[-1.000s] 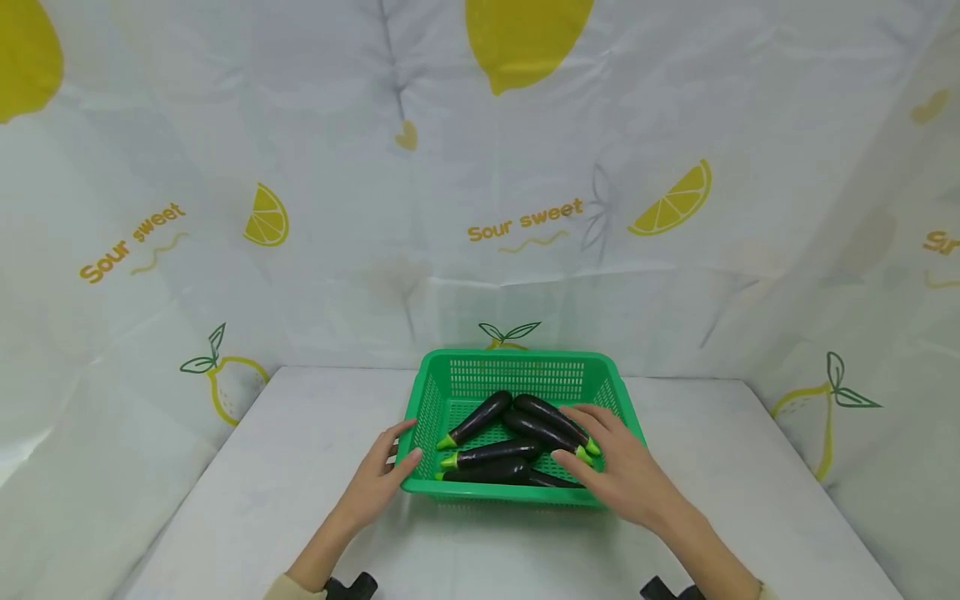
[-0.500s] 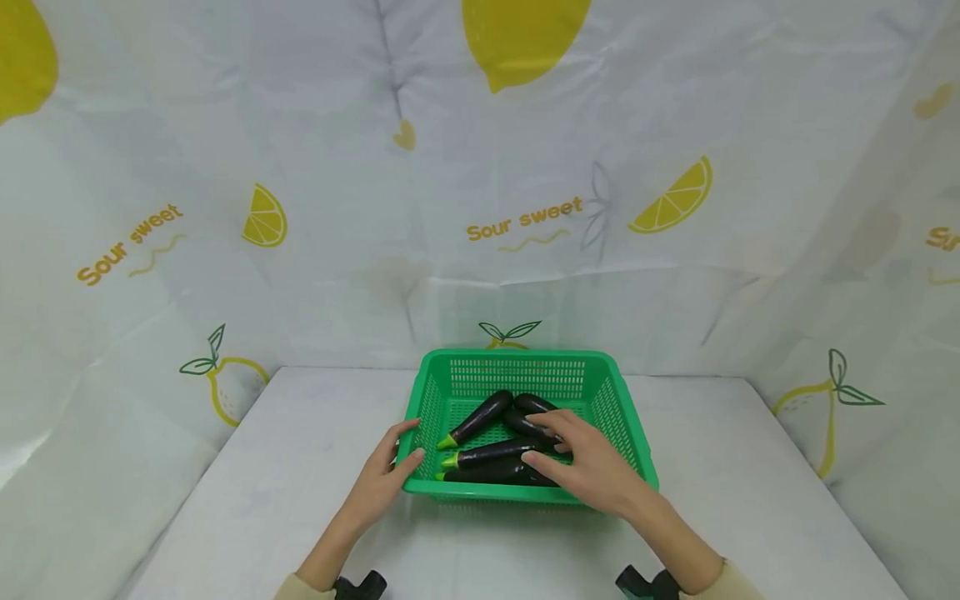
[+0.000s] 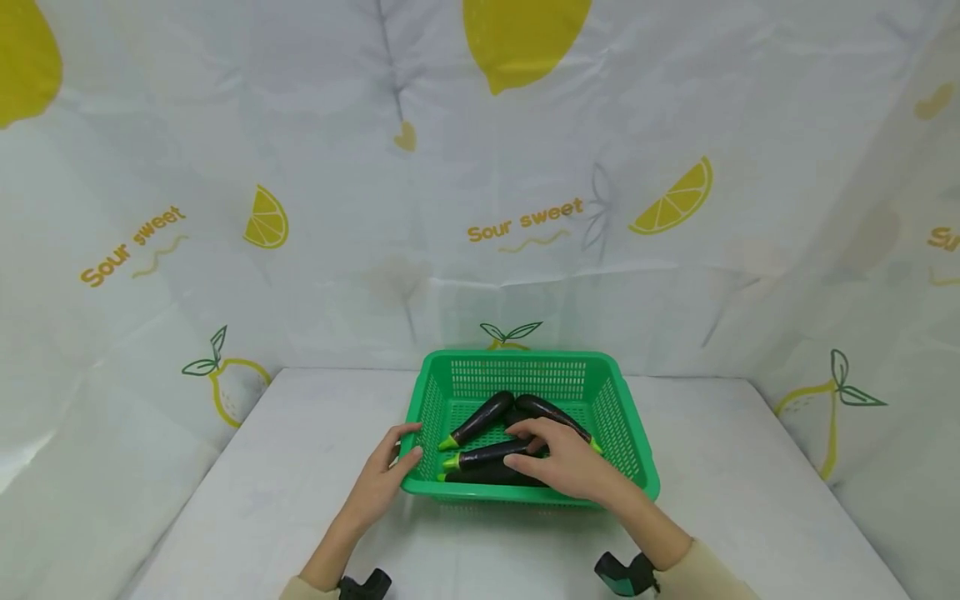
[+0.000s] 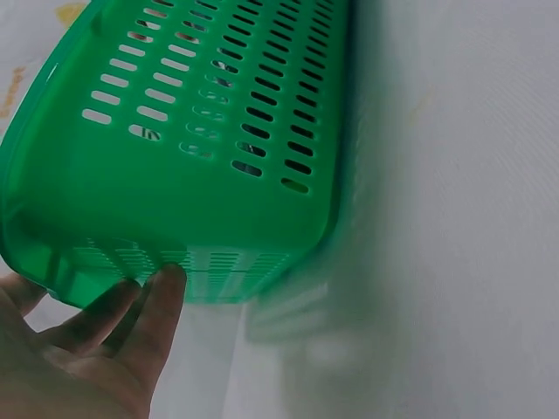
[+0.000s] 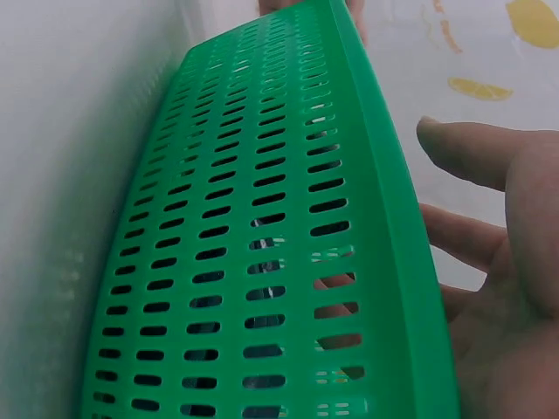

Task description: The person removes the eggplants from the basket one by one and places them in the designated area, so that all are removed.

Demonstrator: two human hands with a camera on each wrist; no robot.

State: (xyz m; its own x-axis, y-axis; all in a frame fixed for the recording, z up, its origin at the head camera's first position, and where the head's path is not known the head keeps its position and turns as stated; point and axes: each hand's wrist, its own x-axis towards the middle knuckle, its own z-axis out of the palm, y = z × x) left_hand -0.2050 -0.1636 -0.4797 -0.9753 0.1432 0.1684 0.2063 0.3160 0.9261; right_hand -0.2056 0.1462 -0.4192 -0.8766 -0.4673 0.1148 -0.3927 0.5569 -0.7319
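Far left, well beyond the left hand [image 3: 373, 490], orange lettering [image 3: 133, 247] on the white lemon-print sheet [image 3: 337, 292] reads "Sour sweet"; lemon wedge [image 3: 266, 217] printed nearer the hand. Left hand clamped on the near-left rim of the green slotted plastic basket [image 3: 480, 492], thumb over the edge, fingers on the outside wall. Basket on white tabletop [image 3: 285, 475], to the right of that hand. Inside it, dark purple eggplants with green stem ends, five visible: upper-left eggplant [image 3: 478, 422] right of the left hand; middle eggplant [image 3: 487, 455] and near eggplant [image 3: 487, 474] lying crosswise, running under the right hand [image 3: 567, 465]; partly covered eggplant [image 3: 513, 416] and upper-right eggplant [image 3: 551, 410] just beyond it. Right hand over the basket, fingers bent, thumb and fingers apart; can't tell if it touches an eggplant. Second "Sour sweet" lettering [image 3: 525, 220] well beyond the right hand. Far right, orange lettering [image 3: 943, 238] cut off.
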